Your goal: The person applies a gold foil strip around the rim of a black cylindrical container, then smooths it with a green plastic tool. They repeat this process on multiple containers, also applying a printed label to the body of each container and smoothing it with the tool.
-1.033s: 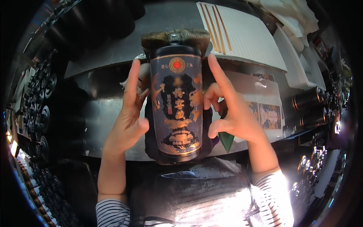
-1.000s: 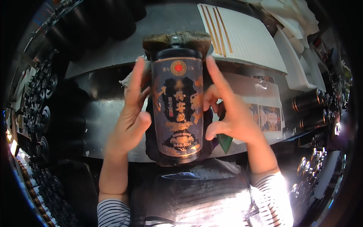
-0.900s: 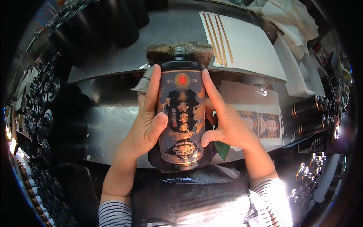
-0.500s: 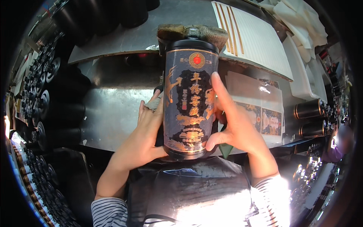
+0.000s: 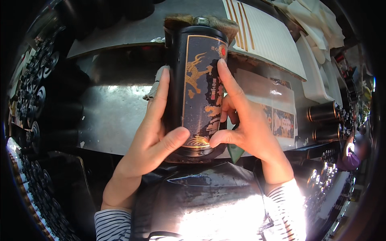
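A black cylindrical jar (image 5: pixel 199 92) stands tilted in front of me, wrapped in a dark label with gold figures and a gold border line. My left hand (image 5: pixel 155 132) cups its left side, thumb pressed near the bottom and fingers along the wall. On the opposite side my right hand (image 5: pixel 245 116) grips it, index finger up along the label and thumb low; its other fingers curl partly out of sight behind. Next to my left fingers is a crumpled greyish cloth-like piece (image 5: pixel 154 89). A green pointed piece (image 5: pixel 235 152) shows below my right hand.
Behind the jar's top is a wooden block (image 5: pixel 225 27). A white ridged sheet with brown strips (image 5: pixel 269 44) lies on the upper metal shelf (image 5: pixel 108 38). Printed label sheets (image 5: pixel 283 122) rest on the metal table (image 5: pixel 112 120). Black jars (image 5: pixel 323 112) lie right; several more line the left.
The jar has turned rightward, so the label's left border and bare black side now face me. My left thumb has moved up onto the label's lower edge. The view has shifted slightly.
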The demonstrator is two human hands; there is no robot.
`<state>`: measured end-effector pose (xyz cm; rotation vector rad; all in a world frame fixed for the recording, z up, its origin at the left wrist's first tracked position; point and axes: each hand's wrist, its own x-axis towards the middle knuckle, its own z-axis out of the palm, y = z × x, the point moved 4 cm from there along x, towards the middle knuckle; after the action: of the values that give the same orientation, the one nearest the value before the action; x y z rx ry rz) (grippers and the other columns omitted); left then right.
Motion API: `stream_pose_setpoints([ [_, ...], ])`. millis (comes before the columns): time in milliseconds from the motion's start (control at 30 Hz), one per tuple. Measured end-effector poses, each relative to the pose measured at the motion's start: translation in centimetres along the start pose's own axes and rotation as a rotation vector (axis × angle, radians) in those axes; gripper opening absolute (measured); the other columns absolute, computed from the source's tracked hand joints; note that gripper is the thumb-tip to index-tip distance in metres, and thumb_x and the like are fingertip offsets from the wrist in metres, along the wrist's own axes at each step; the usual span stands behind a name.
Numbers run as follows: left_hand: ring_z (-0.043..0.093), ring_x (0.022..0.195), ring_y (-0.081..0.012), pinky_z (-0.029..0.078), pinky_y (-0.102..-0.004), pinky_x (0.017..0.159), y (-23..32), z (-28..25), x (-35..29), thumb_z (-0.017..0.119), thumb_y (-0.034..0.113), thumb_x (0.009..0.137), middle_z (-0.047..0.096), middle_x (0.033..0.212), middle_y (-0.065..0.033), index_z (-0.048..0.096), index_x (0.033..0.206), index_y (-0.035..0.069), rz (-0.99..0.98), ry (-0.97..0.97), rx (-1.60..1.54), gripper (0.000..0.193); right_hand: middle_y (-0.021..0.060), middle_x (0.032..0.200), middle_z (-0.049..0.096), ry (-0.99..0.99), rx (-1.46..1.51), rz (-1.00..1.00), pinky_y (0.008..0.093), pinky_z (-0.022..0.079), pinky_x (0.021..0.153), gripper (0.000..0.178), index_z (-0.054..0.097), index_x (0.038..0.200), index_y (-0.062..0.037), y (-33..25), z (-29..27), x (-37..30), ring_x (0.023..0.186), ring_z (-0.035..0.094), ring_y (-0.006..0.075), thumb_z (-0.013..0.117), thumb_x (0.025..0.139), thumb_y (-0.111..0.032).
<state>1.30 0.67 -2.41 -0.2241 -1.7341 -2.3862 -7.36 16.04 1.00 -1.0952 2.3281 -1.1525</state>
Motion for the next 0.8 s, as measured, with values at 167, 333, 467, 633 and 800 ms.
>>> stream_pose_setpoints([
  [167,0.030,0.137,-0.0238,0.026,-0.0343,0.111,0.2,0.1,0.2,0.043,0.024,0.101,0.023,0.151,-0.0202,0.006,0.148,-0.004,-0.024,0.125,0.168,0.066,0.0059,0.070,0.048,-0.026,-0.051,-0.015,0.0366,0.044,0.063,0.115,0.017,0.151,-0.0270,0.1,-0.4,0.4,0.063,0.049,0.0226,0.081,0.057,-0.036],
  [333,0.029,0.138,-0.0240,0.023,-0.0346,0.112,-0.3,-1.1,-0.2,0.044,0.025,0.100,0.021,0.152,-0.0195,0.009,0.148,-0.004,-0.111,0.126,-0.097,0.066,0.0049,0.072,0.049,-0.032,-0.052,0.003,0.0349,0.043,0.063,0.114,0.017,0.151,-0.0262,0.1,-0.7,0.0,0.064,0.048,0.0215,0.082,0.059,-0.032],
  [467,0.031,0.137,-0.0257,0.023,-0.0369,0.112,1.2,0.0,-1.0,0.051,0.023,0.097,0.025,0.150,-0.0196,0.009,0.149,-0.003,-0.015,0.053,0.053,0.071,0.0063,0.076,0.052,-0.019,0.157,0.009,0.0326,0.045,0.068,0.115,0.017,0.151,-0.0213,1.3,-1.1,-0.3,0.067,0.047,0.0216,0.083,0.057,-0.029],
  [633,0.027,0.139,-0.0274,0.020,-0.0377,0.114,0.7,-1.4,-1.0,0.060,0.013,0.090,0.025,0.151,-0.0192,0.014,0.148,-0.004,-0.036,0.005,0.203,0.075,0.0075,0.080,0.051,-0.068,0.062,-0.018,0.0355,0.045,0.068,0.117,0.014,0.151,-0.0271,1.5,0.0,-0.5,0.070,0.048,0.0217,0.084,0.057,-0.027],
  [800,0.021,0.142,-0.0284,0.016,-0.0390,0.115,1.3,-1.1,-1.8,0.072,0.045,0.078,0.019,0.153,-0.0211,0.007,0.148,-0.004,-0.070,-0.015,0.257,0.107,0.0042,0.075,0.051,-0.031,0.030,-0.014,0.0323,0.042,0.063,0.126,0.007,0.152,-0.0203,1.8,-0.4,-0.1,0.067,0.047,0.0199,0.085,0.054,-0.033],
])
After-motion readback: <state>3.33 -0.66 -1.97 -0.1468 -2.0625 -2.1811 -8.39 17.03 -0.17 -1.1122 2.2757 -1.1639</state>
